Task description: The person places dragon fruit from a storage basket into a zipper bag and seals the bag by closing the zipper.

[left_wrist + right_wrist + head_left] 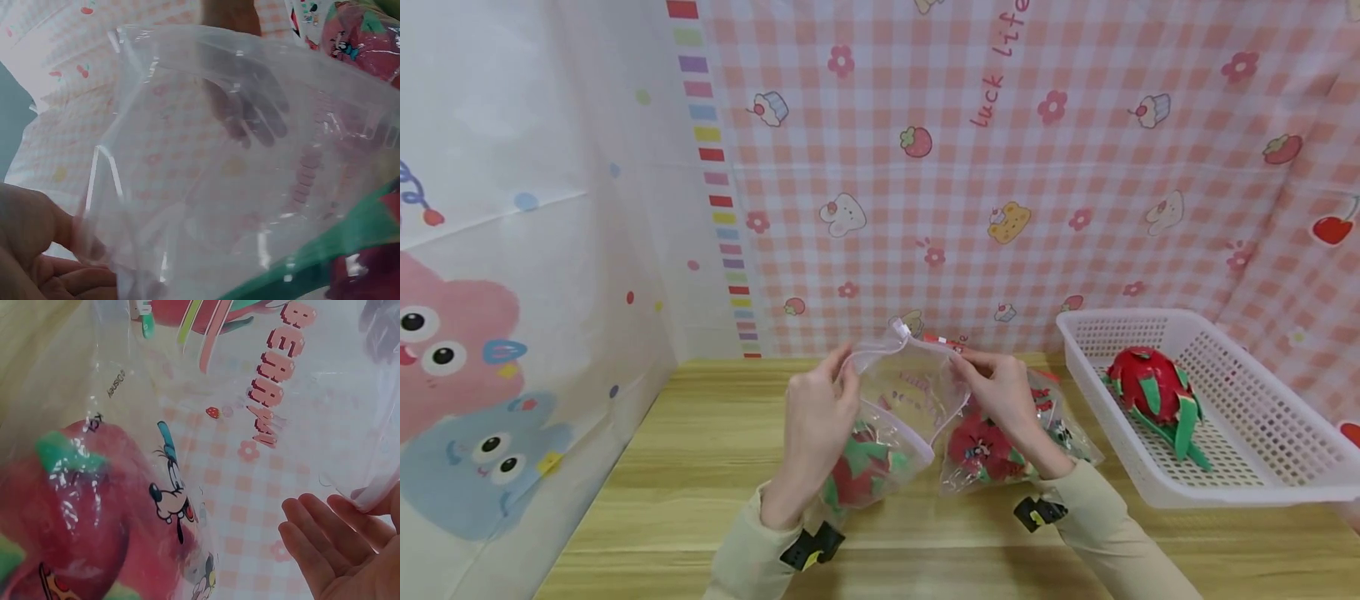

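A clear zip bag (917,392) with pink lettering stands with its mouth spread apart, its white slider (901,330) at the far end. My left hand (816,408) pinches the left side of the mouth between thumb and fingers. On the opposite side, my right hand (1006,396) pinches the rim, its other fingers (325,540) extended in the right wrist view. At the bottom of this bag lies a red and green toy dragon fruit (867,468). Just right of it, a second clear bag (94,500), printed with cartoon characters, holds another red and green fruit.
A white perforated plastic basket (1285,392) stands to the right, with a red and green dragon fruit (1150,387) inside. The wooden table (677,467) ends against a pink checked cloth backdrop (955,183), with a white patterned cloth on the left.
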Demonstrator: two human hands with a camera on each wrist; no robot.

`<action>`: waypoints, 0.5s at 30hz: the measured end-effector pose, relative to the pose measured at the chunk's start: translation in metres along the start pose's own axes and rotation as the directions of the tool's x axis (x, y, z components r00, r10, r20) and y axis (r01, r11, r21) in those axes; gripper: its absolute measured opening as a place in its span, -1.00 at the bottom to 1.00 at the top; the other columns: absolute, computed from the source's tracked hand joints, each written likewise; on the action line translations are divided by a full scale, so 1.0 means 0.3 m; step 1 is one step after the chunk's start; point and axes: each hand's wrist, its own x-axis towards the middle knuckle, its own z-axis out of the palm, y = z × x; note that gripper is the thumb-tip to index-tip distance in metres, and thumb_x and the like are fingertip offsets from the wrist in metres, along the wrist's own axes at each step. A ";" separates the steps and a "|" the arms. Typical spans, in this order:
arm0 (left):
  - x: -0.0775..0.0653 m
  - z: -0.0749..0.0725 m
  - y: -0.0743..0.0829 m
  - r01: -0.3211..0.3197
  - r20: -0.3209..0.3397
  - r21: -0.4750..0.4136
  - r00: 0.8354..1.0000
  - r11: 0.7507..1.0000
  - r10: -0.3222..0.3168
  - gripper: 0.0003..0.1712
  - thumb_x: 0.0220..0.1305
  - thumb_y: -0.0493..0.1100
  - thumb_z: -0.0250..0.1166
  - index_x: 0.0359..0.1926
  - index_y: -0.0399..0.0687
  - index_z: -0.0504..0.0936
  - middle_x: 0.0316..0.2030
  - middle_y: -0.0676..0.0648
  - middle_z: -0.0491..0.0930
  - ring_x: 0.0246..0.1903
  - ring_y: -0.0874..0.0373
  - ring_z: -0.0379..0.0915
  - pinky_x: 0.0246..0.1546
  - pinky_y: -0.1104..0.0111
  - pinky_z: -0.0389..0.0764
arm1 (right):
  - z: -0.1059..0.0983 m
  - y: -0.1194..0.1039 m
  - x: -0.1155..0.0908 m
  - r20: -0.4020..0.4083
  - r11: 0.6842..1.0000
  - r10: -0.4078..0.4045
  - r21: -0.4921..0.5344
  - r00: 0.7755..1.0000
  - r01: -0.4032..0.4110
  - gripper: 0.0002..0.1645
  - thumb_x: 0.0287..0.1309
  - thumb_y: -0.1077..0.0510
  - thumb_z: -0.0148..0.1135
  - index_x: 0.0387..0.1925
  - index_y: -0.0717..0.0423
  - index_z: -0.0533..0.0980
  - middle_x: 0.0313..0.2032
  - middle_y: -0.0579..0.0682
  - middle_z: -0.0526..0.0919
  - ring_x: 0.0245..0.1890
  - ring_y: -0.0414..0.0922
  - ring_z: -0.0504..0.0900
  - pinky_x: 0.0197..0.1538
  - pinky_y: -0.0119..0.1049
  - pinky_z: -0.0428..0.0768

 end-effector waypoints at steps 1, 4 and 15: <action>-0.002 -0.004 0.004 0.008 0.008 0.025 1.000 1.000 -0.008 -0.66 0.26 -0.32 0.11 0.01 -0.33 0.61 -0.72 -0.16 0.52 -0.90 0.44 -0.04 -0.90 0.56 0.06 | 0.000 0.000 0.000 0.000 1.000 -0.002 0.002 1.000 0.002 -0.65 0.25 -0.03 0.18 -0.14 0.12 0.68 -0.30 0.14 0.76 -0.30 0.01 0.72 -0.61 -0.45 0.35; -0.008 -0.013 0.015 0.003 0.018 0.077 1.000 0.997 -0.004 -0.68 0.24 -0.30 0.13 -0.02 -0.30 0.64 -0.74 -0.10 0.50 -0.90 0.43 -0.04 -0.89 0.54 0.05 | 0.002 -0.002 0.000 -0.002 1.000 -0.019 -0.004 1.000 0.019 -0.67 0.25 0.00 0.18 -0.15 0.13 0.68 -0.28 0.13 0.76 -0.34 -0.11 0.70 -0.57 -0.47 0.39; -0.010 0.007 -0.016 -0.118 -0.105 0.024 0.987 0.993 0.120 -0.74 0.34 -0.27 0.12 -0.12 -0.36 0.66 -0.28 -0.36 0.69 -0.87 0.49 -0.15 -0.88 0.60 0.03 | 0.003 0.005 0.005 -0.005 1.000 -0.006 0.009 1.000 0.006 -0.65 0.23 -0.05 0.20 -0.13 0.09 0.68 -0.26 0.12 0.76 -0.50 -0.25 0.53 -0.60 -0.45 0.32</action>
